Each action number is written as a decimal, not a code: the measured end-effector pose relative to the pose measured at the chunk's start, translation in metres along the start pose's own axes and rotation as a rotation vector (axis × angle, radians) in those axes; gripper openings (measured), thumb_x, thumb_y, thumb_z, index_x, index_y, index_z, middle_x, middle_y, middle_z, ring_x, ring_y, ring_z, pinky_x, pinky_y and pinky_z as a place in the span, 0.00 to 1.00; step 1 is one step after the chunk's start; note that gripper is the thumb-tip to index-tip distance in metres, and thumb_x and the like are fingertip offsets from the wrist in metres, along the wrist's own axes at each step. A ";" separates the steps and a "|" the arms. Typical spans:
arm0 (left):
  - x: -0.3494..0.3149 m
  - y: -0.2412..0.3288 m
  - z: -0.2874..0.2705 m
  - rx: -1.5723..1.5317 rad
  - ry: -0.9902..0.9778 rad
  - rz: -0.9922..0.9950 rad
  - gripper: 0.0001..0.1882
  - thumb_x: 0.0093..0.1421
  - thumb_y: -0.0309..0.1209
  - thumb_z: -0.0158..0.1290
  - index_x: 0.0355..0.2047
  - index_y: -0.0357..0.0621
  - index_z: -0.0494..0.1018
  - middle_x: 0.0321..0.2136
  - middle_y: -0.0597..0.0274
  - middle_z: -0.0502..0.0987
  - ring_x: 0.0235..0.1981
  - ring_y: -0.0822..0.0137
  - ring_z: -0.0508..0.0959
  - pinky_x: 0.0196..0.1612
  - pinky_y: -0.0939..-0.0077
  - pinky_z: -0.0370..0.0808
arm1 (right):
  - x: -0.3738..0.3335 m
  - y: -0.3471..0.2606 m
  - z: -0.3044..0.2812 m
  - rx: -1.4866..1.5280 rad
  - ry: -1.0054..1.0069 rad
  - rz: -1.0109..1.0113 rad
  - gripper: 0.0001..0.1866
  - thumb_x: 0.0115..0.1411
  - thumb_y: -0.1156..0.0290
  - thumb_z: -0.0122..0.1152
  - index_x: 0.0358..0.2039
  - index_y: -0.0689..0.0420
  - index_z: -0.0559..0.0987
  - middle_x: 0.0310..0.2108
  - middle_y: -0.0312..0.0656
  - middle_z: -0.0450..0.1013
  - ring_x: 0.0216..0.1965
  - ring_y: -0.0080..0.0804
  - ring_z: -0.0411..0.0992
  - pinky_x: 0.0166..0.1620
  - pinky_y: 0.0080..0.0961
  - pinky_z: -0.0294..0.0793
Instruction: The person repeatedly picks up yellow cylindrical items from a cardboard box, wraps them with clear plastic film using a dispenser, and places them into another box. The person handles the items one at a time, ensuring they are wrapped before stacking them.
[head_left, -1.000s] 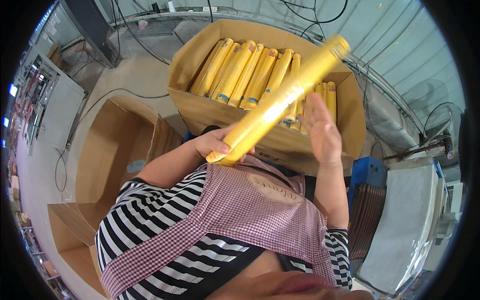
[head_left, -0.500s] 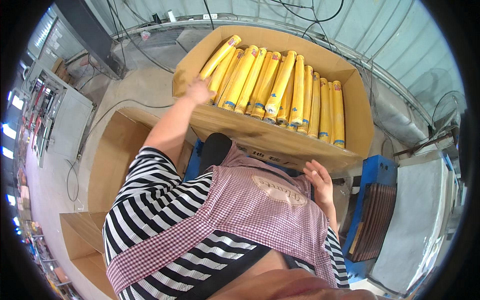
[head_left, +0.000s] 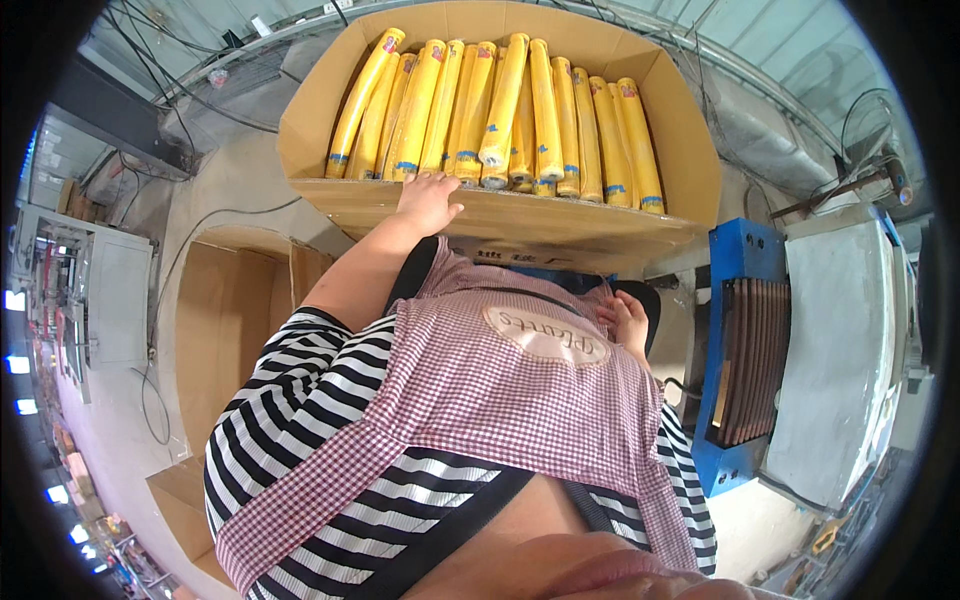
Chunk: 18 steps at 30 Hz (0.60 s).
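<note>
Yellow rolled tubes (head_left: 500,110) with blue marks near their lower ends fill a large cardboard box (head_left: 520,213) in front of me. They stand side by side, tilted, in a packed row. My left hand (head_left: 428,203) rests on the box's near edge, fingers spread over the rim below the tubes and nothing held. At the far left of the row leans one tube (head_left: 366,100). Beside my checked apron (head_left: 520,400), my right hand (head_left: 628,318) hovers low with loosely bent fingers apart and nothing visible in them.
An open cardboard box (head_left: 235,320) stands on the floor to my left, with another carton flap (head_left: 175,500) nearer me. To the right is a blue metal frame (head_left: 748,250) beside a grey-white flat surface (head_left: 840,370). Cables trail along the far wall.
My left hand has left the leftmost tube and moved right onto the box rim. That tube now sits lower among the others. My right hand has drawn in toward the apron, and the view has shifted.
</note>
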<state>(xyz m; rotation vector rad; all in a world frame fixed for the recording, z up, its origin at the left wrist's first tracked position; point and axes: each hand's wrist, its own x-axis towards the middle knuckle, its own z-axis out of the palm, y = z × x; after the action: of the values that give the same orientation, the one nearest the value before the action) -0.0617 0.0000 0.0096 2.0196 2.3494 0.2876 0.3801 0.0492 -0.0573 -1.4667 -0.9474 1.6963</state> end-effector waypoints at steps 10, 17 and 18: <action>-0.015 0.003 -0.005 -0.025 -0.050 0.011 0.23 0.54 0.44 0.60 0.48 0.50 0.73 0.45 0.58 0.75 0.51 0.55 0.72 0.53 0.55 0.63 | -0.001 0.007 0.009 -0.111 -0.040 -0.093 0.16 0.65 0.72 0.56 0.50 0.66 0.73 0.40 0.45 0.77 0.32 0.31 0.78 0.33 0.22 0.79; -0.004 0.001 -0.002 -0.029 -0.057 0.063 0.28 0.54 0.49 0.60 0.51 0.47 0.74 0.48 0.50 0.77 0.52 0.50 0.74 0.56 0.55 0.68 | -0.009 -0.012 0.014 -0.183 -0.027 -0.084 0.16 0.63 0.72 0.58 0.49 0.65 0.75 0.39 0.46 0.78 0.33 0.28 0.78 0.36 0.24 0.79; -0.006 -0.008 0.005 0.004 -0.076 0.055 0.29 0.54 0.48 0.60 0.51 0.46 0.73 0.49 0.50 0.77 0.53 0.50 0.74 0.57 0.56 0.68 | -0.016 -0.020 0.013 -0.102 -0.032 -0.112 0.14 0.64 0.71 0.57 0.48 0.64 0.76 0.37 0.41 0.77 0.32 0.26 0.76 0.36 0.23 0.78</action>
<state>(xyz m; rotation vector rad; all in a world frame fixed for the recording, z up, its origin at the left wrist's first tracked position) -0.0678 -0.0066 0.0031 2.0607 2.2549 0.2038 0.3698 0.0438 -0.0312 -1.4275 -1.1269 1.6155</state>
